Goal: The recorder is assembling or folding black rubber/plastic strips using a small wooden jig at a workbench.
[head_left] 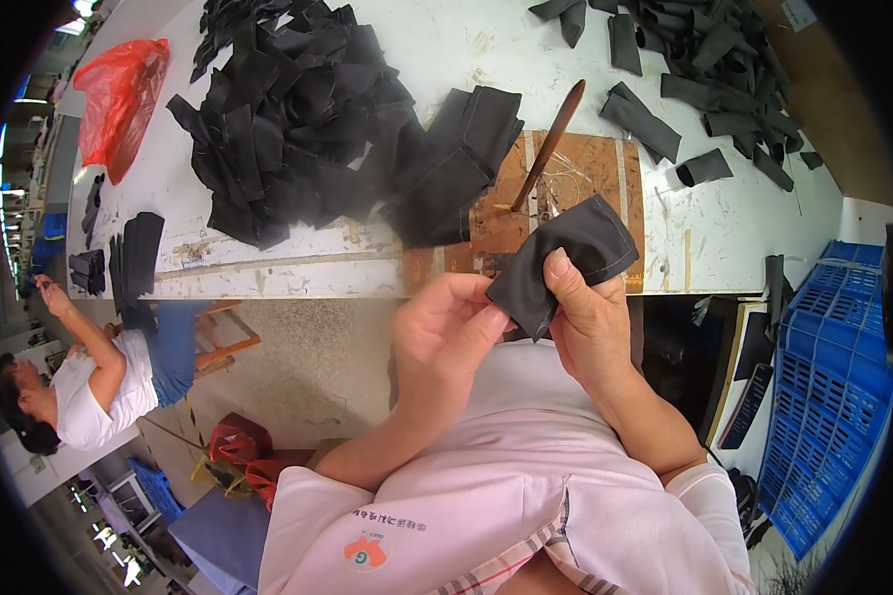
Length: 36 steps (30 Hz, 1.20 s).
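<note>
Between my two hands, just off the table's front edge, is a black stitched fabric piece (590,233) with a pale seam along its edge. My left hand (448,332) pinches its lower left corner between thumb and fingertips. With the thumb on top, my right hand (587,317) grips the piece near its middle. Behind it a brown pointed rod (553,144) stands tilted up from a worn brown board (622,178) set on the table. A stack of flat black fabric pieces (456,164) lies partly on that board.
A big heap of black fabric pieces (298,119) covers the white table's (308,268) left middle. Black fabric tubes (719,94) are piled at the far right. A red plastic bag (119,104) lies far left, a blue crate (824,397) stands right, and another person (109,382) sits left.
</note>
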Each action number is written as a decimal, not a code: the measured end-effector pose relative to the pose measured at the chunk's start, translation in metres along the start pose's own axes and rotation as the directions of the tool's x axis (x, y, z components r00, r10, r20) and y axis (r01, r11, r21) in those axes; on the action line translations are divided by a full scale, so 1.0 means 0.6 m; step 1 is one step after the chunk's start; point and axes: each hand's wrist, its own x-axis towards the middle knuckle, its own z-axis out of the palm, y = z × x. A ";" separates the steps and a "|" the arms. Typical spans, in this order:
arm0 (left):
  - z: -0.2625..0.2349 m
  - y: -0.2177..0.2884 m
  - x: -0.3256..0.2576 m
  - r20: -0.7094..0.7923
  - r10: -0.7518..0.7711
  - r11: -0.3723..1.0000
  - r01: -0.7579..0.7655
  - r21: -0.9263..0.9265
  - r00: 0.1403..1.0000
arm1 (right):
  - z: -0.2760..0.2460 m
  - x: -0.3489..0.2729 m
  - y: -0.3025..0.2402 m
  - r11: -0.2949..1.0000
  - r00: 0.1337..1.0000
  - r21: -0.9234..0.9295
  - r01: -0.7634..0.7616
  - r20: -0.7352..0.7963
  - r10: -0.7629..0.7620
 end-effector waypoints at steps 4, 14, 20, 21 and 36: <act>0.001 0.001 0.008 -0.037 -0.033 0.999 0.034 0.023 0.999 | -0.001 0.004 -0.007 1.000 0.999 -0.003 -0.031 0.029 0.031; 0.004 -0.007 0.017 0.033 0.302 0.754 -0.260 0.603 0.953 | -0.005 -0.017 -0.063 0.446 0.824 -0.700 0.558 0.402 -0.400; 0.012 -0.025 0.027 0.174 0.574 0.373 -0.445 0.814 0.800 | -0.004 0.008 -0.036 0.156 0.668 -0.702 0.695 0.550 -0.502; 0.008 -0.033 0.031 0.180 0.578 0.373 -0.453 0.810 0.796 | 0.000 0.011 -0.030 0.147 0.664 -0.703 0.696 0.550 -0.507; 0.006 -0.023 0.062 -0.115 0.242 0.910 -0.184 0.372 0.963 | -0.020 0.020 -0.014 0.811 0.847 0.307 -0.498 0.373 0.379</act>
